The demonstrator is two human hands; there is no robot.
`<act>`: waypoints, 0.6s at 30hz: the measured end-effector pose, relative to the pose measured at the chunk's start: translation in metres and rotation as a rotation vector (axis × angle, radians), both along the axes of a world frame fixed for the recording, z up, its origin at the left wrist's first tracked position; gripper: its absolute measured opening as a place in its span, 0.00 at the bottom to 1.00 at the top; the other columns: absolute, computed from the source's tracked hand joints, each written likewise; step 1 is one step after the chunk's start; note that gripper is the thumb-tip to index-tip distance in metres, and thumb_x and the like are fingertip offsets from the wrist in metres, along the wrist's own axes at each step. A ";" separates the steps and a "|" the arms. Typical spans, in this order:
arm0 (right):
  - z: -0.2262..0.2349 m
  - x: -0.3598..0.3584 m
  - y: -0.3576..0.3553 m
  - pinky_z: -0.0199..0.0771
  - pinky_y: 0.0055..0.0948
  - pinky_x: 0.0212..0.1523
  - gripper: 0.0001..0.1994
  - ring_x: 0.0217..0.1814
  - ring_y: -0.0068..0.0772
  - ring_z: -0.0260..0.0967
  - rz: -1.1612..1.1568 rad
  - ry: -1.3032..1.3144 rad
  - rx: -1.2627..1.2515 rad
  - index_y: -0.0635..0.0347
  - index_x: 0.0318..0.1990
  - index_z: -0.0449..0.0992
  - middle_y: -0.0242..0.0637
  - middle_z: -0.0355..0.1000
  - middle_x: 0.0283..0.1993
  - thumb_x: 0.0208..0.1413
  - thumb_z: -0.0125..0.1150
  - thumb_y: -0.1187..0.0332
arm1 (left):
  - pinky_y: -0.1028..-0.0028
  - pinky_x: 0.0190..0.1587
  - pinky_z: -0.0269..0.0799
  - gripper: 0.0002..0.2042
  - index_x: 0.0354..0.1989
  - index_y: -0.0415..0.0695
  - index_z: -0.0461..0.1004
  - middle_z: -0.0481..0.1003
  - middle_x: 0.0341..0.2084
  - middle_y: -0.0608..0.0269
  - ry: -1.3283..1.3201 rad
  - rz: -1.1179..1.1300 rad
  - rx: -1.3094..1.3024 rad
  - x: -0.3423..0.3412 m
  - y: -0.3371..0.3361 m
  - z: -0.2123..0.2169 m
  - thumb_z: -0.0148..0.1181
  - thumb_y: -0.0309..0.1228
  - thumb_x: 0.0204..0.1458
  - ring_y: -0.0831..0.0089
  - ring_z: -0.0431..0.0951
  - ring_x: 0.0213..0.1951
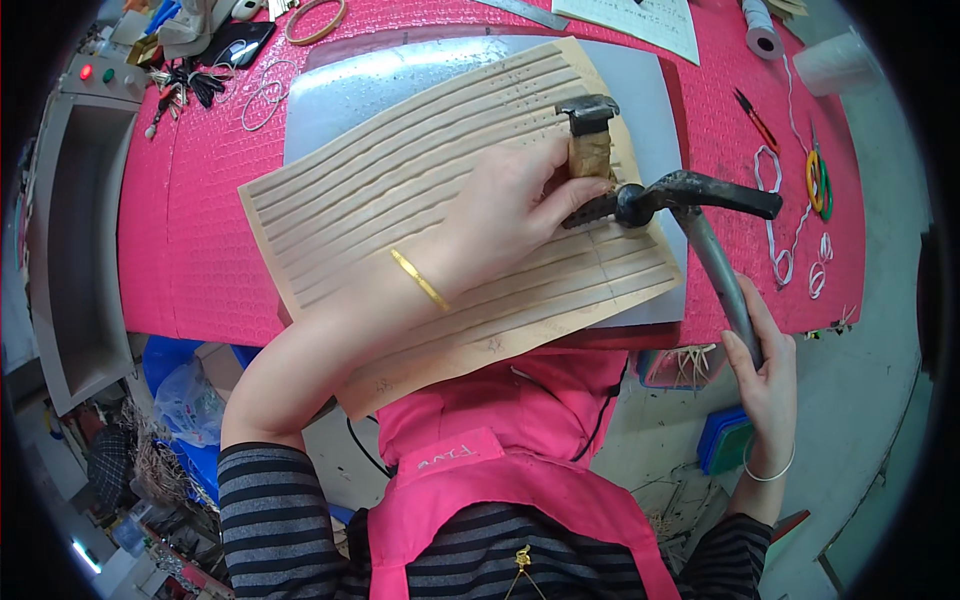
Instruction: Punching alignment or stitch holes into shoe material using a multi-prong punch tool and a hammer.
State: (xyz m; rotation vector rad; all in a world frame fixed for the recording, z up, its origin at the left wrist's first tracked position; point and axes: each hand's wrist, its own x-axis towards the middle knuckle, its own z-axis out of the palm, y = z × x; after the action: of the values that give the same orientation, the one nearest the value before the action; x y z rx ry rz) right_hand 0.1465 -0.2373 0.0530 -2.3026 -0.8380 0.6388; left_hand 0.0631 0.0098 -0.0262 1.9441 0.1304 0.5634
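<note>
My left hand [510, 205] is closed around a punch-like tool with a dark metal top [588, 112] and a tan wrapped shaft [590, 155]. It stands over the right part of a tan sheet [390, 220] lined with long raised strips; rows of small holes show near the far right corner. My right hand [765, 370] grips the grey handle of a hammer [712, 265]. The hammer's dark head is just right of my left fingers. Whether the hammer touches the tool I cannot tell. Under the sheet lies a pale smooth board [340, 100], and the sheet's near corner overhangs the table edge.
Pink covering [190, 240] spreads over the table. At right lie red-handled pliers [758, 122], scissors [819, 180] with yellow and green handles, and white cord [770, 215]. A thread spool [764, 40] and clear roll [835, 65] sit far right. An open grey drawer [85, 240] stands left.
</note>
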 end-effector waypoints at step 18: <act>0.027 0.037 -0.075 0.43 0.13 0.12 0.11 0.11 0.12 0.45 -0.231 -0.082 0.543 0.59 0.27 0.68 0.24 0.54 0.14 0.52 0.48 0.60 | 0.69 0.17 0.61 0.13 0.19 0.40 0.59 0.65 0.12 0.56 -0.202 -0.012 0.423 -0.001 -0.007 0.003 0.61 0.28 0.39 0.61 0.68 0.16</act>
State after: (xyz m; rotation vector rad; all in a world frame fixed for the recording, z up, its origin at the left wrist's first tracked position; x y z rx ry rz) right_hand 0.1831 -0.3122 0.0804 -1.8938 -0.6660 0.1820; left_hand 0.0624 0.0026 -0.0233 2.2770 -0.1401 0.8260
